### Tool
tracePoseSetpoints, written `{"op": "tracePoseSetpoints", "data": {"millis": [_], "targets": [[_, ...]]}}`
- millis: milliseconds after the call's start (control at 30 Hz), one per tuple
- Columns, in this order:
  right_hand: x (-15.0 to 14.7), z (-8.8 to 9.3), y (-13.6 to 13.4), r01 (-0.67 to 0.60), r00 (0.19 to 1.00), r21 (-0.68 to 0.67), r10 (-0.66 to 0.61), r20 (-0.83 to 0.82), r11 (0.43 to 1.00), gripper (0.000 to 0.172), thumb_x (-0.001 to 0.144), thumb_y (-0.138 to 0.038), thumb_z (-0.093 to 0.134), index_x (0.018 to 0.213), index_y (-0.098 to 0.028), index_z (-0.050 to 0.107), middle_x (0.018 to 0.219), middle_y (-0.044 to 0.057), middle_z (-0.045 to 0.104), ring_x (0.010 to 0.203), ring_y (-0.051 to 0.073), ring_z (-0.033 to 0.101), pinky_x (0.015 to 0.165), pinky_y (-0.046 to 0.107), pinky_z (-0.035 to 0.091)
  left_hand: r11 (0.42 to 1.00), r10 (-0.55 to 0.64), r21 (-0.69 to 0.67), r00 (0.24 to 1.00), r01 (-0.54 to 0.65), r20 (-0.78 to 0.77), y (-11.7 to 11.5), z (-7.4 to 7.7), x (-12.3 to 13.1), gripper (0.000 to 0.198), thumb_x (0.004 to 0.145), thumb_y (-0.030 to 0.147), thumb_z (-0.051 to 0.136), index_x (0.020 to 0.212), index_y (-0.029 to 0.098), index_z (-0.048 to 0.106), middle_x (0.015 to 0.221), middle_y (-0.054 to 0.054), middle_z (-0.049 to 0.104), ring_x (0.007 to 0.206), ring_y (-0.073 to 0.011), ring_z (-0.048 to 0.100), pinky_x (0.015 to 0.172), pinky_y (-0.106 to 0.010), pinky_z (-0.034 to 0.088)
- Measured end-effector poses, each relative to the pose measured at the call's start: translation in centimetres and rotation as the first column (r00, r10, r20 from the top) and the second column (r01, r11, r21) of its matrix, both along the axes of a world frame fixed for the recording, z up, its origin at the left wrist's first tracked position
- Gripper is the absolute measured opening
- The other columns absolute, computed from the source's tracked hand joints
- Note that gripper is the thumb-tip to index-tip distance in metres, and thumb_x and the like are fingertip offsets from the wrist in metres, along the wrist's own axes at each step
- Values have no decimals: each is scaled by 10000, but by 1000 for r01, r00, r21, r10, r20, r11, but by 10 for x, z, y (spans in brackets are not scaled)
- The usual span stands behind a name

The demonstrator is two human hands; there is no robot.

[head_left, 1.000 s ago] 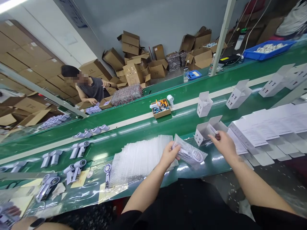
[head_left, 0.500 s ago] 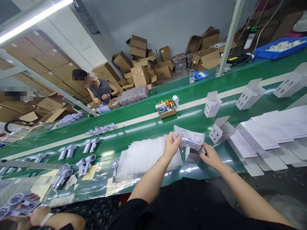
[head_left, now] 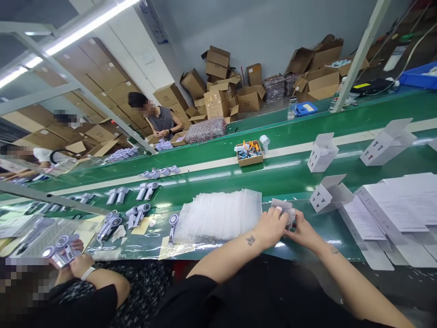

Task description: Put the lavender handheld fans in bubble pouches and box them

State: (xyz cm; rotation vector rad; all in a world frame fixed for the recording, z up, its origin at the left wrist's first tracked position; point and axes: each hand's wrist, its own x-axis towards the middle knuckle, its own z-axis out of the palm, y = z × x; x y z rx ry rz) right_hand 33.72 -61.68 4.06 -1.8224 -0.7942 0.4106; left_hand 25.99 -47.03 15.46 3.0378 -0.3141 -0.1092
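Observation:
My left hand (head_left: 272,226) is closed over a handheld fan in a clear bubble bag (head_left: 291,217), at the mouth of a small white box (head_left: 280,203). Most of the fan is hidden behind my fingers and the box. My right hand (head_left: 305,233) grips the right side of the box, thumb and fingers round it. Just left of my hands lies a long row of stacked bubble bags (head_left: 218,214). A bare handheld fan (head_left: 173,228) rests at the left end of that row.
Open white boxes (head_left: 322,152) stand on the green belt to the right, beside overlapping flat white boxes with printed sheets (head_left: 399,207). A small carton of parts (head_left: 250,155) sits further back. At left, a co-worker's hands (head_left: 73,262) hold fans; more fans (head_left: 138,214) lie nearby.
The bagged fan has come down from above the box into its opening, my left hand moving right and down with it. My right hand stays on the box. The view has shifted left.

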Motion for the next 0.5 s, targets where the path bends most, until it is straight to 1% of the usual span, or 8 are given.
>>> {"op": "tracePoseSetpoints", "data": {"millis": [100,200,267,333,400,433,500], "targets": [[2,5,-5,10,999,-58,-11,-30,998,660,689,-399,709,1205,-227,334,1239,128,481,991,258,590,800,412,542,998,-61,40,995,58,85,3,-13,-15,341,931,268,397,1238,131,456,1154,-150,540,1156,-289,437,920,-477,395],[12,20,1,38,999,-160,-43,-28,986,591,705,-392,676,1173,-228,356,1151,107,539,946,243,614,762,371,546,993,-111,63,985,103,129,11,-23,-17,414,936,317,405,1315,151,415,1227,-144,536,1270,-334,342,1013,-603,269],[22,32,10,23,1000,-225,-23,3,974,528,711,-386,652,1138,-229,385,1087,90,578,916,240,629,752,357,537,996,-80,43,988,75,131,17,-29,-10,439,929,354,424,1324,163,416,1220,-128,555,1285,-348,325,1021,-653,221],[35,43,21,-36,997,-276,53,53,961,484,696,-370,640,1101,-226,419,1056,80,601,889,240,639,745,348,523,1000,-2,21,994,-1,109,23,-32,0,416,924,346,438,1291,151,457,1175,-128,588,1281,-345,335,1023,-674,202],[50,52,30,-126,983,-310,161,92,943,460,668,-360,642,1062,-225,448,1023,76,617,855,242,642,723,340,512,997,71,-3,994,-71,86,28,-28,6,408,914,353,463,1261,140,491,1158,-134,601,1285,-358,333,1019,-691,194],[59,55,33,-161,974,-318,203,103,934,458,657,-369,646,1048,-226,455,1002,76,622,834,243,642,706,339,509,996,90,-27,992,-88,90,31,-24,5,424,909,371,471,1271,152,489,1186,-134,592,1294,-368,322,1012,-700,194],[83,61,39,-160,970,-324,210,124,932,510,618,-420,674,1038,-231,454,949,89,627,767,249,639,659,348,507,988,118,-116,983,-102,143,39,-13,-4,468,900,430,476,1313,212,461,1288,-116,541,1318,-377,293,1012,-698,198]]}}
